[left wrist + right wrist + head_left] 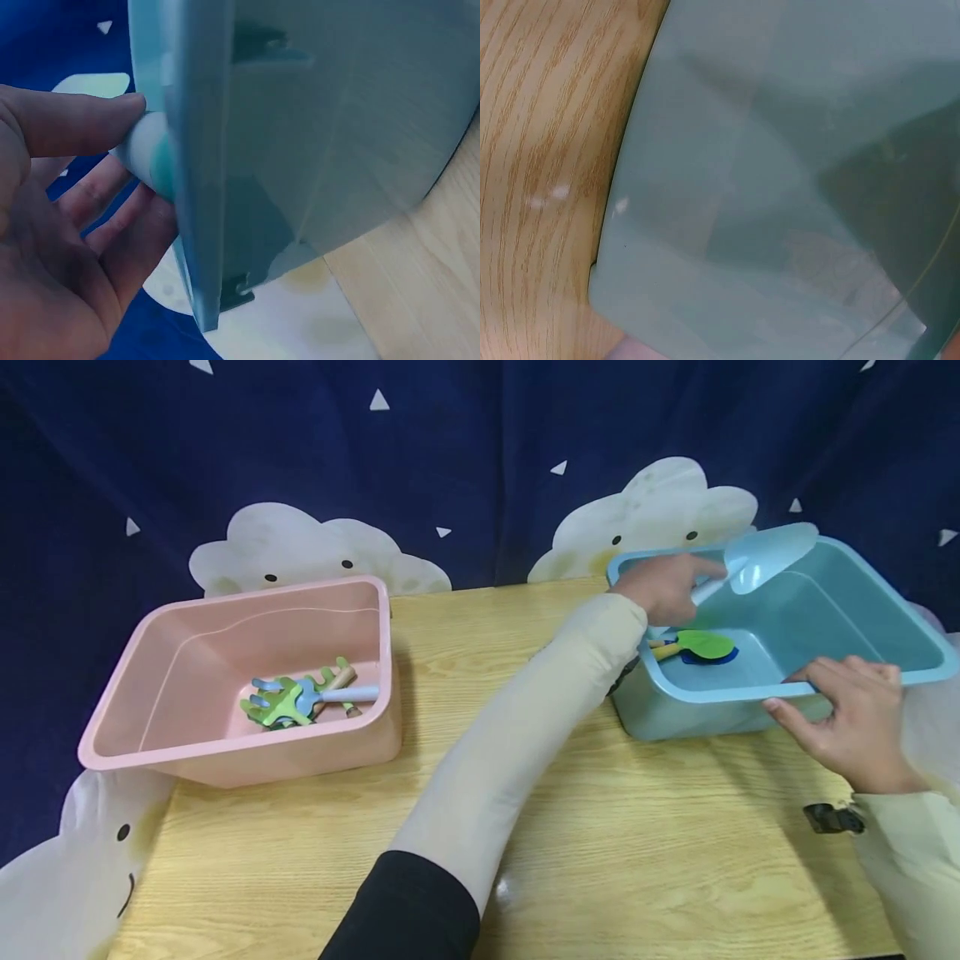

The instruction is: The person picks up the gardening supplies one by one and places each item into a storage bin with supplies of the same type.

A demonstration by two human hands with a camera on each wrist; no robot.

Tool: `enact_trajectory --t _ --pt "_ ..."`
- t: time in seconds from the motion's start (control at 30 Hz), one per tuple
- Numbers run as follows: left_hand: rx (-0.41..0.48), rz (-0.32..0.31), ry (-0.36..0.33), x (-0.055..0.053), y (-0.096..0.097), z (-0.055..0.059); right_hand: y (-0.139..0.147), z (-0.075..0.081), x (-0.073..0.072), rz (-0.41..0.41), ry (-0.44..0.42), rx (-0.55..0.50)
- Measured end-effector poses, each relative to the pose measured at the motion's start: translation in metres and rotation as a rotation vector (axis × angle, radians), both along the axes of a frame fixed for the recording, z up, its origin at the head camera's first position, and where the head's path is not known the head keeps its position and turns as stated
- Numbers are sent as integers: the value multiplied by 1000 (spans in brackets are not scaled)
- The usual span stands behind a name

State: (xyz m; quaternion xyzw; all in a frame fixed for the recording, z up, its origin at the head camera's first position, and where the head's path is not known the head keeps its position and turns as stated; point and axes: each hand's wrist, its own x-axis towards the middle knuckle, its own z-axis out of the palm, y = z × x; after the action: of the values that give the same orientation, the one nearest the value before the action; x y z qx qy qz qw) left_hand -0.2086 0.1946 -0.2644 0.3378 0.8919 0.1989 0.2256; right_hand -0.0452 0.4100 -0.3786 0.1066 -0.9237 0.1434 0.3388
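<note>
Over the far left part of a light blue bin (885,610), my left hand (663,587) grips a pale blue toy shovel (776,553) by its handle. The blade points right, above the bin's far rim. In the left wrist view, thumb and fingers pinch the handle's rounded end (142,146) beside the bin wall (300,150). My right hand (858,722) holds the bin's near rim, its thumb outside and fingers curled over the edge. Inside the bin lie a green toy shovel (705,644) with a yellow handle and a dark blue one (697,658) partly under it.
A pink bin (217,747) stands on the left of the wooden table (637,860), with several green and blue toy rakes (281,702) inside. Behind hangs a dark blue curtain (465,460) with clouds. A black buckle (832,818) hangs at the right sleeve.
</note>
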Motion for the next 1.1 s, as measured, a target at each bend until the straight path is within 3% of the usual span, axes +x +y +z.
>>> enact_trajectory --t 0.3,0.63,0.87,1.1 --pt "-92 -49 58 13 8 -3 2 0 1 16 29 -33" --pt "-160 -72 110 14 14 -2 1 -2 -1 21 37 -49" --pt "-153 -41 121 18 15 -2 1 -1 -1 25 35 -24" --pt "-182 -70 214 18 18 -3 -1 0 -3 35 55 -18"
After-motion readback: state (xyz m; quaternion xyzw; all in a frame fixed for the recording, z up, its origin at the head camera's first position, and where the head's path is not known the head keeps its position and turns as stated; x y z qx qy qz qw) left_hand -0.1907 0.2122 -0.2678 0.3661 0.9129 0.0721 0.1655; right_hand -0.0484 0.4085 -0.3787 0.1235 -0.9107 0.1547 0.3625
